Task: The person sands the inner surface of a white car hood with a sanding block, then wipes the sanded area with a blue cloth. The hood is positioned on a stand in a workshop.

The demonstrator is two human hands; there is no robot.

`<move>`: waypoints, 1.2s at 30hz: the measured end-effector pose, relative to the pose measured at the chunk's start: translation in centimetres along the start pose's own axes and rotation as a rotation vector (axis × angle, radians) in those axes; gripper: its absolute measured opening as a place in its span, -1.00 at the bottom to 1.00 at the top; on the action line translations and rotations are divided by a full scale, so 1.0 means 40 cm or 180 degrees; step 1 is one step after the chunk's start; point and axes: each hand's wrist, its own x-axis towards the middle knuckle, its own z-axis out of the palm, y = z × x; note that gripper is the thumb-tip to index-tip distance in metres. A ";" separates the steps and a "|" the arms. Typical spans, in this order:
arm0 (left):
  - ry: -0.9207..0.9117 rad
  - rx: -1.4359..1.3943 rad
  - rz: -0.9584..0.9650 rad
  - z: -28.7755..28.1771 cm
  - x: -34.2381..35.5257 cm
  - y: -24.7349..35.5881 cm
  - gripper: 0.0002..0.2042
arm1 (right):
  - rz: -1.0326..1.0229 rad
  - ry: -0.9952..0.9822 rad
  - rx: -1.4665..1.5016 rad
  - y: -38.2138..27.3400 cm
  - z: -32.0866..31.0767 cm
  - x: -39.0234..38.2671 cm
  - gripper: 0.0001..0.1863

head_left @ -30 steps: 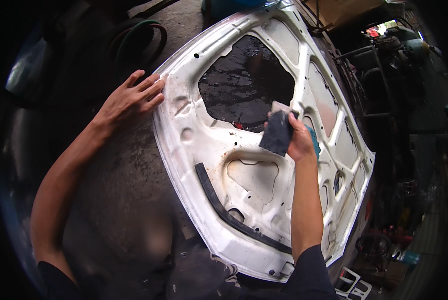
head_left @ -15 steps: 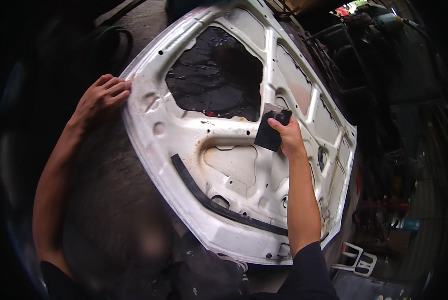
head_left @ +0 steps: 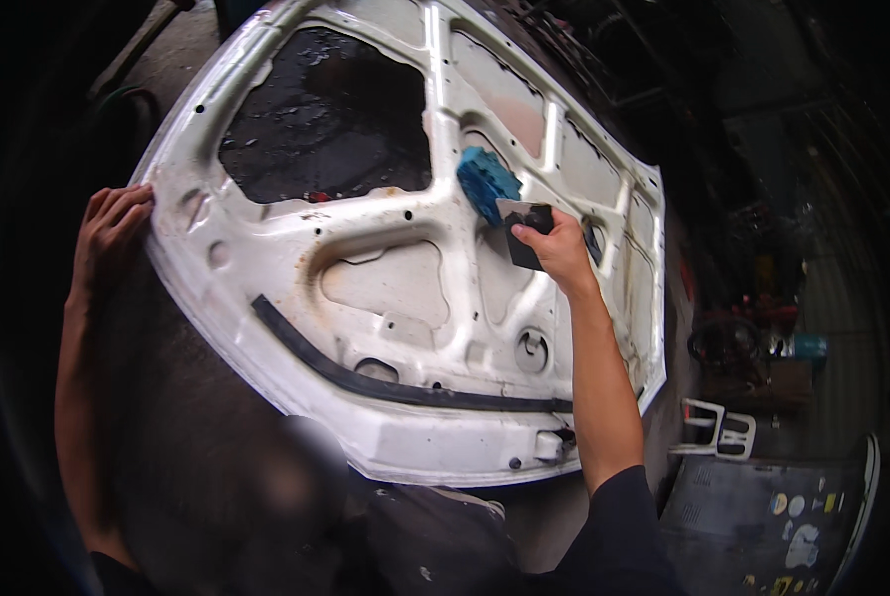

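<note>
A white car hood [head_left: 455, 425] spreads out before me with its ribbed inner side up. My left hand [head_left: 112, 233] is closed on its left rim, fingers bent together over the edge. In my right hand [head_left: 559, 243] is a black sheet [head_left: 526, 253] with a grey upper part, like a piece of sandpaper. The thumb lies on top of it; the other fingers are mostly hidden. Just beyond the sheet lies a crumpled blue cloth-like piece [head_left: 486, 182] on the hood's ribs. Whether the sheet touches the hood I cannot tell.
A black rubber strip [head_left: 365, 382] runs along the hood's near side. The large opening [head_left: 330, 119] shows a dark, wet-looking surface. At the lower right are a white plastic chair [head_left: 718, 429] and a dark panel with stickers [head_left: 743, 507].
The view has shifted, so the hood appears farther left and up. My right hand has moved rightward across the hood with the black sheet, uncovering the blue piece. My left hand stays on the rim.
</note>
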 end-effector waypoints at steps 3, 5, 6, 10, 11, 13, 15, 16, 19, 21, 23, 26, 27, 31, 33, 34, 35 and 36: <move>0.0154 0.0037 0.0168 0.011 -0.004 -0.014 -0.84 | -0.0572 0.0020 -0.1041 0.008 -0.053 -0.033 -0.78; 0.0101 -0.0030 0.0101 0.017 -0.009 -0.021 -0.83 | -0.0292 0.0154 -0.1163 0.005 -0.092 -0.049 -0.74; 0.0182 -0.0010 0.0131 0.019 -0.013 -0.024 -0.83 | -0.0081 0.0233 -0.1274 0.003 -0.109 -0.056 -0.72; 0.0187 -0.0180 0.0079 0.027 -0.018 -0.028 -0.81 | -0.0045 0.0305 -0.1702 0.000 -0.172 -0.101 -0.74; 0.0183 -0.0139 0.0077 0.026 -0.018 -0.029 -0.80 | -0.0069 0.0300 -0.1868 0.004 -0.185 -0.117 -0.75; 0.0202 -0.0257 0.0088 0.023 -0.015 -0.028 -0.79 | -0.0055 0.0234 -0.1981 0.021 -0.208 -0.150 -0.76; 0.0209 -0.0313 0.0061 0.018 -0.013 -0.025 -0.76 | 0.0056 0.0190 -0.1963 0.043 -0.241 -0.187 -0.78; 0.0222 -0.0352 0.0054 0.015 -0.013 -0.023 -0.75 | 0.0118 0.0263 -0.2066 0.056 -0.262 -0.207 -0.77; 0.0272 -0.0395 -0.0095 0.014 -0.019 -0.012 -0.74 | 0.0182 0.0465 -0.2255 0.093 -0.339 -0.273 -0.75; 0.0347 -0.0439 -0.0202 0.020 -0.026 -0.008 -0.75 | 0.0279 0.0595 -0.2362 0.116 -0.397 -0.333 -0.74; 0.0383 -0.0367 -0.0278 0.028 -0.034 -0.008 -0.76 | 0.0618 0.0591 -0.2459 0.136 -0.449 -0.390 -0.73; 0.0394 -0.0440 -0.0295 0.038 -0.041 -0.018 -0.75 | 0.0926 0.0632 -0.2517 0.167 -0.493 -0.463 -0.72; 0.0359 -0.0386 -0.0255 0.040 -0.042 -0.023 -0.75 | 0.0965 0.0686 -0.2518 0.178 -0.496 -0.487 -0.72; 0.0169 -0.0246 -0.0051 0.038 -0.042 -0.039 -0.74 | 0.0953 0.0868 -0.2607 0.242 -0.467 -0.542 -0.71; 0.0065 -0.0276 0.0031 0.032 -0.042 -0.043 -0.73 | 0.0820 0.1154 -0.2640 0.288 -0.425 -0.554 -0.70; 0.0001 -0.0192 0.0052 0.027 -0.040 -0.045 -0.72 | 0.0769 0.1251 -0.2745 0.309 -0.408 -0.562 -0.69; -0.0059 -0.0227 0.0078 0.024 -0.037 -0.045 -0.72 | 0.0874 0.1432 -0.2645 0.335 -0.389 -0.553 -0.69; -0.0088 -0.0265 0.0144 0.021 -0.033 -0.045 -0.72 | 0.0772 0.1620 -0.2546 0.357 -0.373 -0.556 -0.69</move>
